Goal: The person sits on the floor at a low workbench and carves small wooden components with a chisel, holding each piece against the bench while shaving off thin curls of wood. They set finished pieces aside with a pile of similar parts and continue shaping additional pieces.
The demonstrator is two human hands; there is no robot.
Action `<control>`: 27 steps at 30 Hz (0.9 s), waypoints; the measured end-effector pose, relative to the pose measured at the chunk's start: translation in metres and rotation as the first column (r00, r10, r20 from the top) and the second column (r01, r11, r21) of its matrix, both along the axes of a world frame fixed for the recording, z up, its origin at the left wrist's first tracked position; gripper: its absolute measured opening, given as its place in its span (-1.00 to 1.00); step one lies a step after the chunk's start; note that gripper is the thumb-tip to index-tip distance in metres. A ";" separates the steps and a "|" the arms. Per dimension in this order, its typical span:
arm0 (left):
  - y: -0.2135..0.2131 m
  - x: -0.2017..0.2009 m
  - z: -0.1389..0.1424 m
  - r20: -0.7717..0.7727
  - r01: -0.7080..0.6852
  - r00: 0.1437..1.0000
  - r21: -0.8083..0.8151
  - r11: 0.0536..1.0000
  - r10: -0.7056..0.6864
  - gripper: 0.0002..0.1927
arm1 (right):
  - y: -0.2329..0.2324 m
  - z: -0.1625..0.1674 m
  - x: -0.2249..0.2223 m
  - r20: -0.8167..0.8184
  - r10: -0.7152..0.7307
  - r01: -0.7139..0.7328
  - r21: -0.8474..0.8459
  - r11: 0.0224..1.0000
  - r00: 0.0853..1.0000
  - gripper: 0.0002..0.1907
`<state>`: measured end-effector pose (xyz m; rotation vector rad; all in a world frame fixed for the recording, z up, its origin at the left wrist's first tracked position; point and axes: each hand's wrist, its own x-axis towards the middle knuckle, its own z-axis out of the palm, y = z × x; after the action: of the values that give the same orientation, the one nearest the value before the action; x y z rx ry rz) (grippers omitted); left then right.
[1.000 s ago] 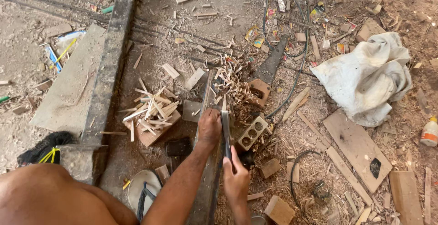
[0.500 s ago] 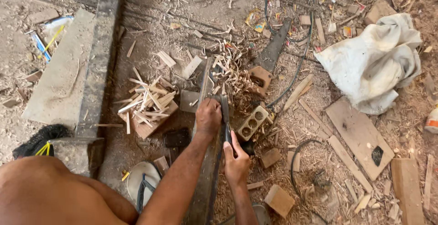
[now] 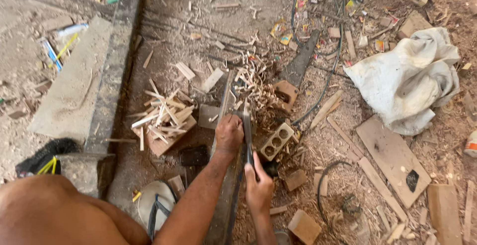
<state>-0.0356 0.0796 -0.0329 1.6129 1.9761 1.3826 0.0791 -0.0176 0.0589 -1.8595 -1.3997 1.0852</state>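
Note:
My left hand presses down on a long upright wooden plank that runs toward me on the ground. My right hand grips the dark handle of a long blade, whose flat lies along the plank's right edge beside my left hand. Curled wood shavings are heaped just beyond the blade's tip. A wooden block with three round holes lies right of the blade.
A pile of split wood sticks rests on a block to the left. A white cloth lies at right, flat boards near it. A sandal sits by my knee. A concrete curb runs along the left.
The view has drifted slightly; both hands stay on the plank and blade, the blade shifting a little along the plank's edge.

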 end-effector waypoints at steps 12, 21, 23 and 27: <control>-0.003 0.001 0.001 0.046 0.026 0.999 -0.022 0.999 -0.025 -0.86 | 0.017 -0.005 0.001 -0.069 -0.083 0.065 -0.230 0.971 0.994 -0.46; 0.001 0.004 -0.011 -0.029 0.037 0.999 -0.070 0.997 -0.039 -0.88 | 0.020 0.006 -0.008 -0.159 -0.090 0.080 -0.070 0.994 0.983 -0.49; 0.002 0.006 -0.017 -0.066 0.024 0.998 0.029 0.999 -0.022 -0.84 | 0.031 0.008 -0.007 -0.269 -0.240 0.179 -0.231 0.956 0.933 -0.49; 0.010 0.009 -0.030 -0.062 0.025 0.998 0.003 1.000 -0.025 -0.90 | 0.031 0.017 0.007 -0.582 -0.439 0.279 -0.347 0.895 0.684 -0.50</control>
<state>-0.0267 0.0900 -0.0627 1.6963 1.9815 1.3436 0.0862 0.0138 0.0758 -1.5628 -0.4836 1.5259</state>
